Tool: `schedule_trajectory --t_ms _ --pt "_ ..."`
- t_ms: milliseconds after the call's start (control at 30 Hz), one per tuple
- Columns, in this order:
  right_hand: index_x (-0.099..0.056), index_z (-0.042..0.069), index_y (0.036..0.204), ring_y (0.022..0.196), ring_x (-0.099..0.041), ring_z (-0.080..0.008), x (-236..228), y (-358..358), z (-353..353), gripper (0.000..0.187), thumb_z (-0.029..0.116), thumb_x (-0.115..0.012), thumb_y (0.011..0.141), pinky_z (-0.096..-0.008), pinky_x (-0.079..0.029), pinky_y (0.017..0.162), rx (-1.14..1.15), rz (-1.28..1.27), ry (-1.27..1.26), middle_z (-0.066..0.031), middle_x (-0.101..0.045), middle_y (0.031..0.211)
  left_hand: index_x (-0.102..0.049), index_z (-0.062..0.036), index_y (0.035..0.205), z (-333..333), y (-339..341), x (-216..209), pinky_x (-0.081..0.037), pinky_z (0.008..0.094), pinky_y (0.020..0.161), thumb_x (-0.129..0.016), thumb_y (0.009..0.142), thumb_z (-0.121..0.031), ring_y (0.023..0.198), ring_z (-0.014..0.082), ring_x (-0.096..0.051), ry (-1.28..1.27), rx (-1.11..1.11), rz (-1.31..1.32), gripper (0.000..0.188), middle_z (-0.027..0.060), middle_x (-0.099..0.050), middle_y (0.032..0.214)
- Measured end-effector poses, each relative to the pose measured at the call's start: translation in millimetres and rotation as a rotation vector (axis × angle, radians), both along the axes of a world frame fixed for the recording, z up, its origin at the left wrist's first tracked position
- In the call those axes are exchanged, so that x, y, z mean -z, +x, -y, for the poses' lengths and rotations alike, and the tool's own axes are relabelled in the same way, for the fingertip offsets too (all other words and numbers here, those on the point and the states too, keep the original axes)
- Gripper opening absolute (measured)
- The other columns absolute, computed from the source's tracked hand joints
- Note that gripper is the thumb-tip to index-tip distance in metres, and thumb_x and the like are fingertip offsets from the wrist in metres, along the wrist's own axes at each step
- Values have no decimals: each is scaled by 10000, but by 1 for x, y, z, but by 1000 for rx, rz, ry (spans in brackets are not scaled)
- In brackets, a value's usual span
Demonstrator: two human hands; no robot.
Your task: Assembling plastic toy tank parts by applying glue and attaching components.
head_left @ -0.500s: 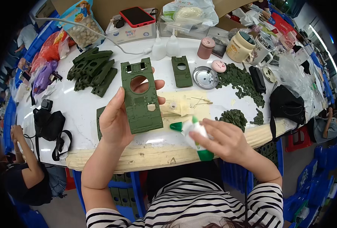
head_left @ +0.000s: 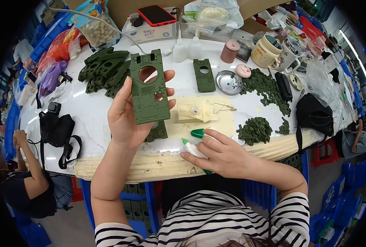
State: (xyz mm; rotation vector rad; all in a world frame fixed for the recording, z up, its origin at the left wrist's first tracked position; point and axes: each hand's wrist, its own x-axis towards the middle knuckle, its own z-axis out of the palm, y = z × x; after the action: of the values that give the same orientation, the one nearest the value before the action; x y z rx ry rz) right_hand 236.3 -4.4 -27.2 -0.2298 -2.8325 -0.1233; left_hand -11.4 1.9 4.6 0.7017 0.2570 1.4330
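My left hand (head_left: 127,119) grips a dark green plastic tank-model hull (head_left: 151,92) and holds it raised above the table. The hull has a large round hole and a smaller square opening. Another dark green part (head_left: 156,131) lies partly hidden beneath that hand. In my right hand (head_left: 224,156) is a white glue bottle (head_left: 195,150), tilted with its green nozzle toward the upper left. The fingers cover most of the bottle. A green cap (head_left: 197,133) lies on the table by my right index finger; whether they touch, I cannot tell.
Taped wooden block (head_left: 197,111) with thin picks stands ahead. Another hull (head_left: 204,75), a metal lid (head_left: 229,82) and small green parts (head_left: 255,131) lie to the right. Stacked green hulls (head_left: 102,72) and a black bag (head_left: 57,129) are left. Mugs (head_left: 266,51) stand at the back.
My right hand has brought the glue bottle left and tipped it over, nozzle now toward the upper left. The hull in my left hand has moved slightly up and away.
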Motion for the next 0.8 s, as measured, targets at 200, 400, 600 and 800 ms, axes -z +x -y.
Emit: schedule_trajectory --t_ms 200,400,600,800 --pt "-587 141 1239 872 -519 -211 -12 9 -4 469 132 -602 770 -385 -456 884 47 -43 -73 -28 -499 863 -440 -29 1332 0 4 1 -557 386 814 -257 1021 -411 985 252 -611 -42 114 -47 526 274 -490 1299" --pt "-592 42 1153 807 -538 -241 -50 24 -22 471 107 -736 710 -359 -445 729 188 -457 -397 -71 -569 907 -471 9 1243 1 5 9 -566 372 706 -395 979 -428 832 247 -649 11 377 -264 516 323 -555 1180" --pt "-573 32 1185 1052 -520 -290 -77 11 -46 606 199 -835 664 -384 -415 923 62 -461 -645 -97 -590 1087 -469 13 1158 5 13 10 -570 330 589 -443 963 -421 736 257 -667 -79 561 -414 476 280 -610 1083" --pt "-592 17 1062 934 -536 -264 -68 8 -47 549 257 -858 646 -353 -434 831 119 -603 -620 -103 -596 1001 -293 -49 1393 0 15 26 -557 444 816 -588 907 -118 1010 336 -612 9 497 -180 573 234 -518 1267"
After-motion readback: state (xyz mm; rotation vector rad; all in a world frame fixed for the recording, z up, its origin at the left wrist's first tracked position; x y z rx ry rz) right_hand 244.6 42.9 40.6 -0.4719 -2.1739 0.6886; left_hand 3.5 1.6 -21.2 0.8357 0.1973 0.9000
